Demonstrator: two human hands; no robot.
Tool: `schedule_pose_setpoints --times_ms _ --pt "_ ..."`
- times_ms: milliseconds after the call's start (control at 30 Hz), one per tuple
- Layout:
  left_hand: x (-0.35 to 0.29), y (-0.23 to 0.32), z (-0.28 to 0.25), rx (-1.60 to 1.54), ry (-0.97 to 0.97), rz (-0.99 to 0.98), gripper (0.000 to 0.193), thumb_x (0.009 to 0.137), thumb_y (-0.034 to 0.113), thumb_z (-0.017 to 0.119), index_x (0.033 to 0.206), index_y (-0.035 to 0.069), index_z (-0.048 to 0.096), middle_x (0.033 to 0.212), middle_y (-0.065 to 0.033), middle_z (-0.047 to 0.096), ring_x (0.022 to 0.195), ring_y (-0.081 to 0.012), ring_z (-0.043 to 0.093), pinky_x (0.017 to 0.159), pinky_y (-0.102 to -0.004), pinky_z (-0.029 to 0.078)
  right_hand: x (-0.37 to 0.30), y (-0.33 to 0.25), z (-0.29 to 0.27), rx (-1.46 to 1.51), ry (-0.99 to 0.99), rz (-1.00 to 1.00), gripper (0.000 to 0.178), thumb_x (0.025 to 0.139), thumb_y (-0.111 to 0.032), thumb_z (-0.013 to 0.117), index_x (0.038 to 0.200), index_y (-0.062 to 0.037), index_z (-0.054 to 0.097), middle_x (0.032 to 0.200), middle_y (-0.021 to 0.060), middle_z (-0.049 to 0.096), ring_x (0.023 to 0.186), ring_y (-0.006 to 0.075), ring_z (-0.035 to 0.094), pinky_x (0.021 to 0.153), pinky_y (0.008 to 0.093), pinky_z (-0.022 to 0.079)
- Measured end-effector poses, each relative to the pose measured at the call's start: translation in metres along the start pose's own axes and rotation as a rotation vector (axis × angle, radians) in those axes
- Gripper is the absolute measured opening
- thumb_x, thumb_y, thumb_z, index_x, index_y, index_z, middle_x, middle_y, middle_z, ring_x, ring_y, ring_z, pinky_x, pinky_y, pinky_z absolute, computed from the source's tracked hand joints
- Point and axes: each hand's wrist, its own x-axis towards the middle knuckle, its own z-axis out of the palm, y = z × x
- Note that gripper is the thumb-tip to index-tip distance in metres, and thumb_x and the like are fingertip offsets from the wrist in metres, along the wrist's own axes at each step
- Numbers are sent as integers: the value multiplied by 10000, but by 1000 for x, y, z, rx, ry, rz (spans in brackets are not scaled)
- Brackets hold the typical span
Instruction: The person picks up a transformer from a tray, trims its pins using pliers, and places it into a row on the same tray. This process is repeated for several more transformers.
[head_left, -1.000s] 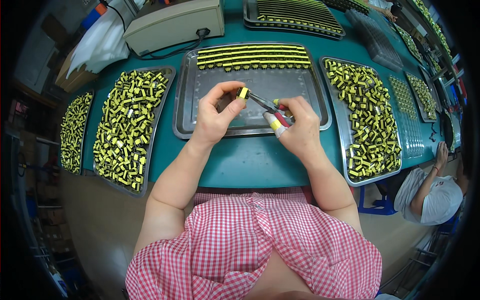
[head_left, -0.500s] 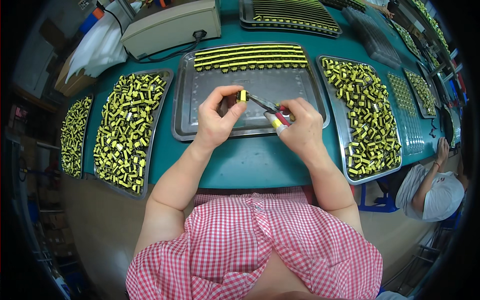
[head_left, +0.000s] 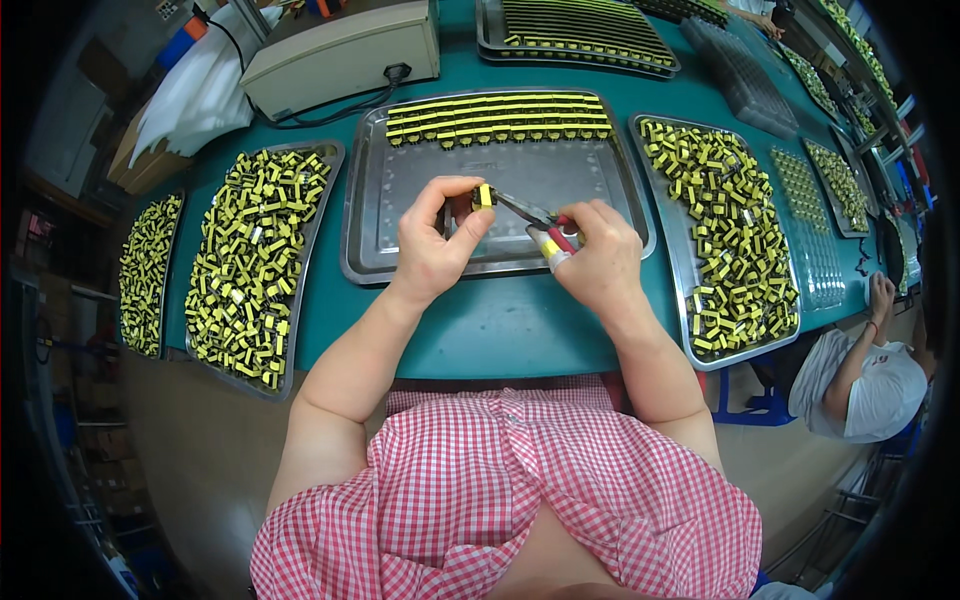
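My left hand point(head_left: 432, 242) is closed, pinching a small black-and-yellow transformer point(head_left: 486, 195) between thumb and fingertips. In my right hand point(head_left: 606, 256) is a pair of pliers point(head_left: 530, 212) with red handles, one of them partly wrapped in pale and yellow tape. The jaws of the pliers reach the transformer's right side; whether they grip a pin there is too small to tell. Both hands are above a metal tray point(head_left: 400, 235). Along its far side stand rows of similar transformers point(head_left: 500, 118), yellow faces up.
Trays heaped with loose transformers flank me, one at the left point(head_left: 250, 260), another at the right point(head_left: 715, 240). Behind stand a beige box-shaped device point(head_left: 340, 60) with a black cable and a tray of rowed parts point(head_left: 590, 35). A co-worker point(head_left: 860, 385) sits at the right.
My hands, the transformer and the pliers keep nearly the same pose. The whole view has shifted very slightly.
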Motion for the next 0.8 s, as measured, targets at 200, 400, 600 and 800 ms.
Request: schedule_pose_setpoints --times_ms 200,400,600,800 --pt "1 -2 1 -69 39 -75 273 792 79 655 1033 -4 557 843 -5 562 743 -65 480 665 -206 408 2 -3 5 50 18 -17 272 633 -137 773 820 -38 601 721 77 563 656 235 579 559 330 469" --pt "1 1 0 -185 23 -106 294 807 112 660 1053 -6 548 866 -13 571 768 -66 505 676 -198 415 2 -3 4 77 31 -37 284 625 -113 776 830 -35 597 731 73 567 655 224 580 562 319 476" --pt "1 -1 0 -198 22 -104 303 808 121 665 1054 -9 545 869 -16 572 771 -64 510 675 -196 416 3 -3 3 83 36 -41 284 625 -102 775 832 -30 595 736 76 568 659 223 587 559 314 478" --pt "1 -2 -1 -210 26 -107 306 805 119 667 1055 -7 544 863 -14 570 764 -62 508 670 -194 414 2 -3 4 96 31 -34 286 626 -104 778 830 -27 593 735 76 569 646 221 592 549 311 475"
